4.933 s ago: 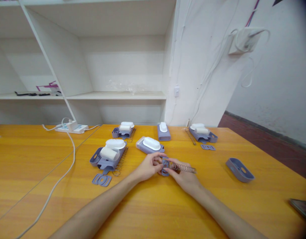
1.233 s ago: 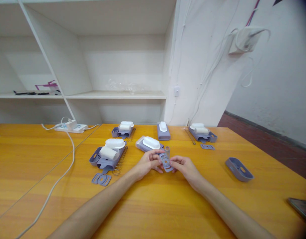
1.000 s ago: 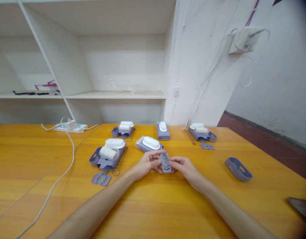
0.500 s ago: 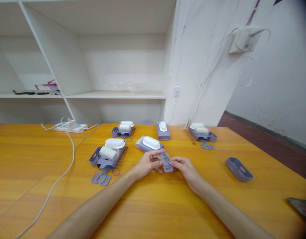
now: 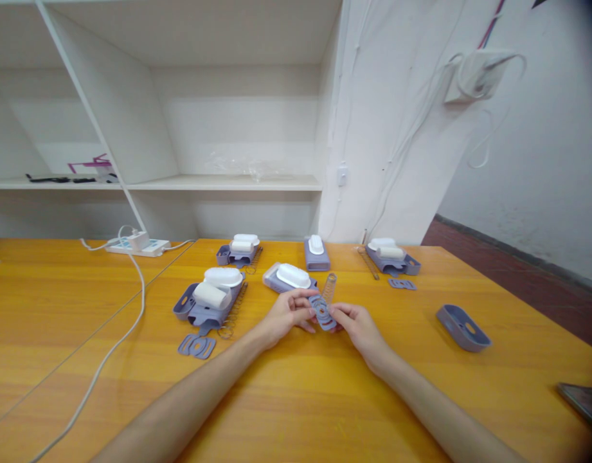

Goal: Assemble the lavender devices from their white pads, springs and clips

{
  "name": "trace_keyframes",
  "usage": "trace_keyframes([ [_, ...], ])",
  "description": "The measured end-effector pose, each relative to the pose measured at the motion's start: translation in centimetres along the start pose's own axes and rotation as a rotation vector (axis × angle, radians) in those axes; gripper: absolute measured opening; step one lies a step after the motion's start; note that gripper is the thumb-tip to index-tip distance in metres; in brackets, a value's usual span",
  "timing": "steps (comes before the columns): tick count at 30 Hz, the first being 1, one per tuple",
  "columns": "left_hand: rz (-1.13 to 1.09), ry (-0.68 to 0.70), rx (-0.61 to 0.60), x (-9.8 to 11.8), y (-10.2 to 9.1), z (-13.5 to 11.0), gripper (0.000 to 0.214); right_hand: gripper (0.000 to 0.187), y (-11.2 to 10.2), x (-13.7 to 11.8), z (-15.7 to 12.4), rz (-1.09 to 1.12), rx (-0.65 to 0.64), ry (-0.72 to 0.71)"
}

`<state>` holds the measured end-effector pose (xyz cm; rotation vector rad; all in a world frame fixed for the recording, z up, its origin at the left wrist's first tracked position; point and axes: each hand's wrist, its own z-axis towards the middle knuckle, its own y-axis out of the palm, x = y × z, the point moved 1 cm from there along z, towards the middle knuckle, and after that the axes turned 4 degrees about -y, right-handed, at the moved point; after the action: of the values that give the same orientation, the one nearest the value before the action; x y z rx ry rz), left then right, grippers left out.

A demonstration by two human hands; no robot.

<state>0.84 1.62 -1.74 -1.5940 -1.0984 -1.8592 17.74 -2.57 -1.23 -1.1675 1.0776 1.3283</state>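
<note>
Between my two hands, above the table, is a flat grey-blue plastic plate (image 5: 321, 312) with curved slots. My left hand (image 5: 290, 311) pinches its left edge with thumb and fingers. On the other edge, my right hand (image 5: 354, 323) grips the plate's lower right side. A metal coil spring (image 5: 329, 288) sticks up behind the plate and leans slightly right; how its lower end meets the plate is hidden. Just beyond my left hand lies a grey-blue housing with a white oval cap (image 5: 294, 276), partly covered by my fingers.
Part sets with white rolls (image 5: 211, 296) and springs (image 5: 238, 308) lie left and at the back right. A slotted plate (image 5: 197, 346) lies front left, an oval cover (image 5: 463, 328) right. A white cable (image 5: 142, 289) crosses the left side. A dark flat object (image 5: 582, 399) sits at the right edge.
The slotted plate has tilted in my hands, and the coil spring behind it now shows, standing up above it. Both hands stay in nearly the same place.
</note>
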Motion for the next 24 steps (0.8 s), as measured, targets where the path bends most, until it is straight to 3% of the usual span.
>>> trace_keyframes([
  [4,-0.018,-0.005,0.096,-0.2,0.1,0.2,0.05,0.038,0.3,1.0,0.0,-0.014,0.12,-0.061],
  [8,-0.026,-0.01,0.172,-0.2,0.3,0.2,0.05,0.041,0.8,0.8,-0.5,-0.136,0.085,-0.118],
  [14,-0.053,-0.012,0.042,0.2,0.1,-0.1,0.07,0.036,0.8,0.6,-0.5,-0.246,0.07,-0.125],
  [24,-0.003,-0.018,0.066,-0.1,-0.1,0.2,0.045,0.042,-0.1,1.3,-0.1,-0.06,0.048,-0.109],
])
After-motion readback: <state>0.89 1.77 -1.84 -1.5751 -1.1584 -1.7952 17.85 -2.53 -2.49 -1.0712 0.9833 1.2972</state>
